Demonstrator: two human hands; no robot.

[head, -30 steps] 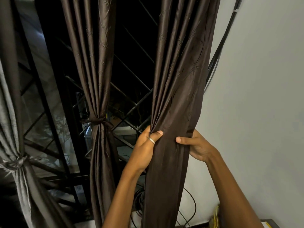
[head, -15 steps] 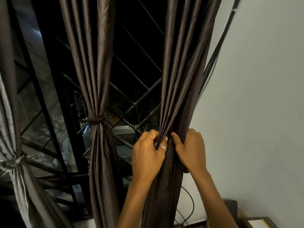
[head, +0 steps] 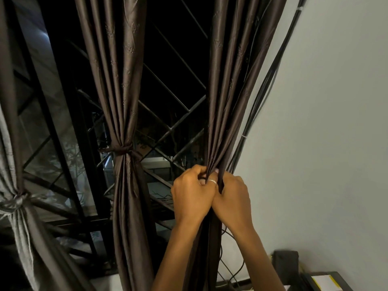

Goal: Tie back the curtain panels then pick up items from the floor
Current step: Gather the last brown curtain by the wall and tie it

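The right dark brown curtain panel (head: pixel 228 85) hangs beside the wall, gathered into a narrow bunch at waist height. My left hand (head: pixel 192 194), with a ring on one finger, and my right hand (head: pixel 232 198) are pressed together around that bunch, both gripping the fabric. A short dark end of fabric sticks out between my fingers; whether it is a tie strip I cannot tell. The middle curtain panel (head: pixel 123 85) is cinched by a knotted band (head: pixel 122 150). The left grey panel (head: pixel 12 164) is tied too.
A black window grille (head: pixel 174 114) with diagonal bars stands behind the curtains. Black cables (head: pixel 264 85) run down the white wall (head: pixel 327 122) just right of my hands. A dark box (head: pixel 286 263) and a black tray with paper (head: pixel 327 280) sit at the lower right.
My hands have drawn together, squeezing the spread right panel into a tight bunch. They now touch each other around the fabric. The view has shifted slightly.
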